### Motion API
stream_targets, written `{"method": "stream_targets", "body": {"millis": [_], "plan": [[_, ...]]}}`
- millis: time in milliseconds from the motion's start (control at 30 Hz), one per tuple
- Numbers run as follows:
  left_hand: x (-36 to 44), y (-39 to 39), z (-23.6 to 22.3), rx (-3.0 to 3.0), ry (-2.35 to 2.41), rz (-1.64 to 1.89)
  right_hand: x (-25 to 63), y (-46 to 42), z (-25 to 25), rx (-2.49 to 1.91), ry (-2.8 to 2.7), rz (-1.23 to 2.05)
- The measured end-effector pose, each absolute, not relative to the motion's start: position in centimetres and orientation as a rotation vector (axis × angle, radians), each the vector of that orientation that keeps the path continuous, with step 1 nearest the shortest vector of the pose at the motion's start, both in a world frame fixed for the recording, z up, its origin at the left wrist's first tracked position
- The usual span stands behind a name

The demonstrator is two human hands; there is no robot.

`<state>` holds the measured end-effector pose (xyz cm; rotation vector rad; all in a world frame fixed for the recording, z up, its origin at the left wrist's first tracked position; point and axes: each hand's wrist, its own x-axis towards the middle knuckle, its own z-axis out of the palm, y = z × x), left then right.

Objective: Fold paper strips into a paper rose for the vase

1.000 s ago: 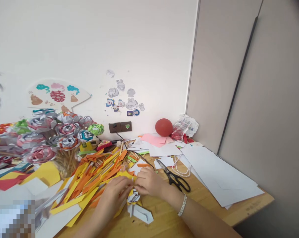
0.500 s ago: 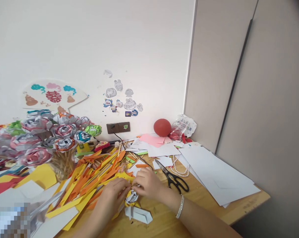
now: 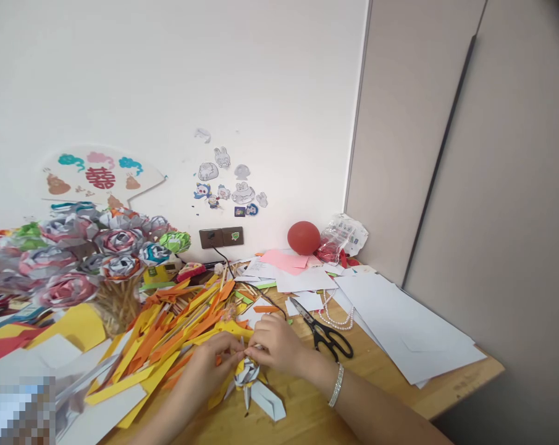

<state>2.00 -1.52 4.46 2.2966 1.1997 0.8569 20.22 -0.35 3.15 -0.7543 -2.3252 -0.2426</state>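
Both hands meet over the front middle of a wooden table [image 3: 381, 383]. My left hand [image 3: 212, 364] and my right hand [image 3: 275, 345] pinch together on a small grey-and-white folded paper flower [image 3: 249, 372], fingers closed on its top. A white folded paper stem piece [image 3: 268, 403] hangs below it onto the table. A silver bracelet [image 3: 335, 384] sits on my right wrist. Yellow and orange paper strips [image 3: 168, 337] lie just left of the hands.
Black-handled scissors [image 3: 323, 334] and a pearl string [image 3: 337, 315] lie right of my right hand. White sheets [image 3: 399, 327] cover the right side. A bunch of paper roses [image 3: 89, 253] stands at the left, a red ball [image 3: 304, 238] and plastic bag [image 3: 344, 238] by the wall.
The hands stay pinched together on the paper flower; the flower and white stem piece have turned and shifted slightly between the fingers. The view drifted a little.
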Motion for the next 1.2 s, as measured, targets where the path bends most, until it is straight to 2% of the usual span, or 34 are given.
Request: {"method": "stream_targets", "body": {"millis": [267,1200], "plan": [[2.1,-1.5,4.3,2.267,1.263,0.886,21.7,0.7,3.6,-0.801,-2.263,-0.334],[2.3,-1.4,3.2,2.248,1.359,0.65,21.2,0.5,3.0,-0.913,-2.365,-0.425]]}}
